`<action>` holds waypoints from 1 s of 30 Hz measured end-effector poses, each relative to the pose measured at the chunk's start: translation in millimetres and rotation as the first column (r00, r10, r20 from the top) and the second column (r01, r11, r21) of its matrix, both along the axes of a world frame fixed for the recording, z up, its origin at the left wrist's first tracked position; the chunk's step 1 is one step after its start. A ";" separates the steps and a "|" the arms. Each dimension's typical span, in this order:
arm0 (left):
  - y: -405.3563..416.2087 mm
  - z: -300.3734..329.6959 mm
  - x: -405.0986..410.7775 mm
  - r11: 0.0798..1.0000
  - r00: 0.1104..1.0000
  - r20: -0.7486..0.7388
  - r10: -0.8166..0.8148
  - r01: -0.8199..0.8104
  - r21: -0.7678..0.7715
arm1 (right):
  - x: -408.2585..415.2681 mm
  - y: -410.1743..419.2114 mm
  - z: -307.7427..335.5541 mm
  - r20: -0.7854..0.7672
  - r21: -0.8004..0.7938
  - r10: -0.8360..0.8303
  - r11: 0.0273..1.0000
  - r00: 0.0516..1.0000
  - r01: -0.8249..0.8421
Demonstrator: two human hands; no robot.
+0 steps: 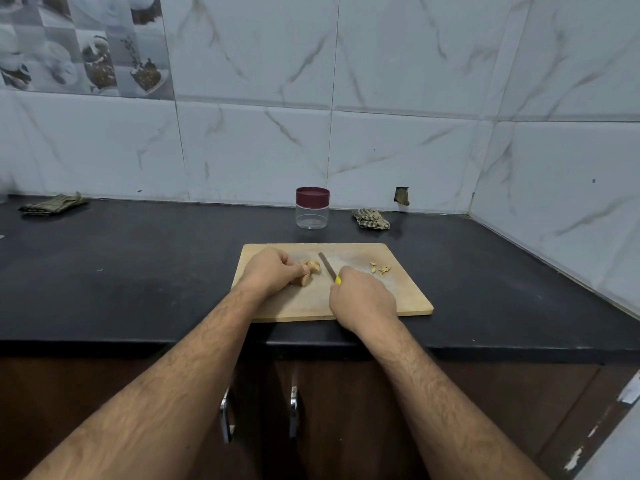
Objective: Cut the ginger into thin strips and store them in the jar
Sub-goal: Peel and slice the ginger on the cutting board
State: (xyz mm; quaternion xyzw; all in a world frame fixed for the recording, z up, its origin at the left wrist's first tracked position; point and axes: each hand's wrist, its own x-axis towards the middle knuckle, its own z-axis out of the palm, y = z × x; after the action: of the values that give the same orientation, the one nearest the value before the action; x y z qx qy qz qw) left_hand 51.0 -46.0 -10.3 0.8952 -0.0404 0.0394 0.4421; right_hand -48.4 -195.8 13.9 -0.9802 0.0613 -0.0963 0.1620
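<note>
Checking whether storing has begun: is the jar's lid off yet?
No, the maroon lid sits on top of the clear jar, which stands behind the cutting board with nothing visible inside.

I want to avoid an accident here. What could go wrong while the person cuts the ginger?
1. The left hand grips the ginger close to the knife, so the blade might nick a fingertip.
2. The cutting board reaches the counter's front edge and may slip.
3. The jar has its lid on, so storing needs a free hand.

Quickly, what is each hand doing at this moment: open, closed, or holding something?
Left hand: fingers curled on the ginger, holding it on the cutting board.
Right hand: gripping the knife by its yellow handle.
</note>
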 end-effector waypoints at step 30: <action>-5.2 8.4 7.3 0.962 0.987 0.080 -0.138 0.114 0.246 | -2.1 -2.6 1.1 -0.062 0.007 0.055 0.998 0.997 -0.055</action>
State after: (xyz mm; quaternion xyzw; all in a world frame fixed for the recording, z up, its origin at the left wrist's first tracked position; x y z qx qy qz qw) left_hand 58.4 -51.1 -1.9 0.9348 -0.1232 0.0493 0.3294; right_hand -50.5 -198.4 15.0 -0.9836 0.0395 -0.0610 0.1650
